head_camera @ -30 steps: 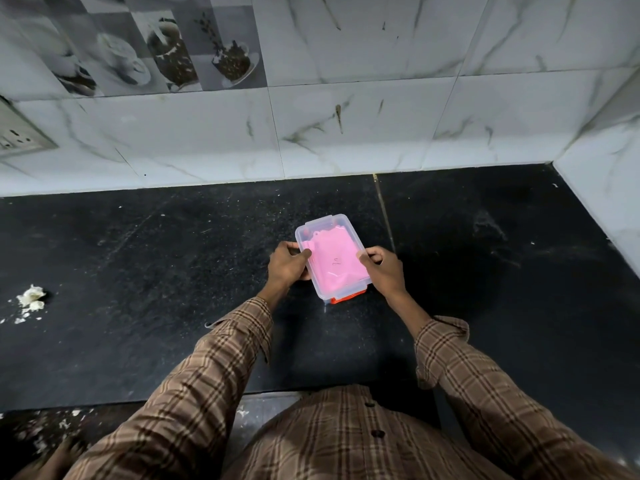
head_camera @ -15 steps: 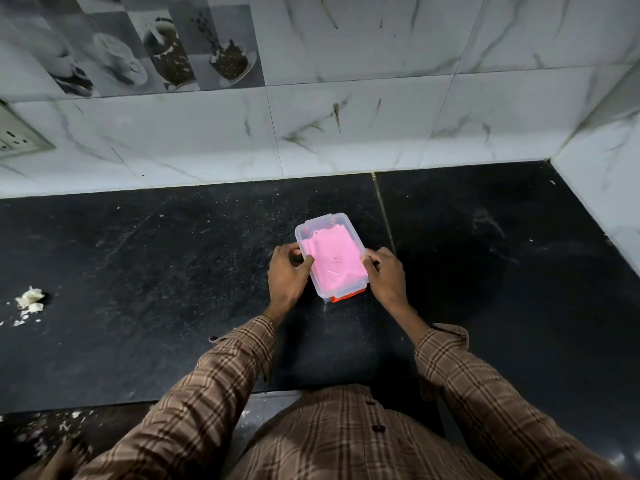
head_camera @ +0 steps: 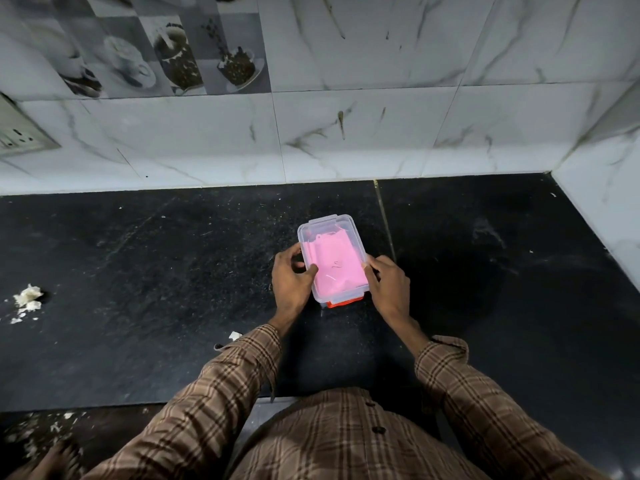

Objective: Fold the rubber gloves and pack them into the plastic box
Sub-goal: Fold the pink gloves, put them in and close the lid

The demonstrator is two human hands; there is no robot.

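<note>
Head view, left to right. White crumbs (head_camera: 28, 298) lie near the left edge of the black countertop (head_camera: 138, 271); a socket plate (head_camera: 20, 133) is set in the marble-tiled wall (head_camera: 346, 133) above them. Left hand (head_camera: 290, 282): fingers curled round the left long side of the plastic box (head_camera: 331, 263), thumb on the lid rim. The box sits on the countertop slightly right of centre, nearer the back edge than the front, lid on; the far clip lies down, and an orange clip (head_camera: 344, 303) shows at the near end. Folded pink rubber gloves (head_camera: 336, 268) are visible through the clear lid. Right hand (head_camera: 389, 289): fingers bent over the right long side, thumb against the lid edge. Both plaid sleeves (head_camera: 485, 410) reach in from the front edge.
</note>
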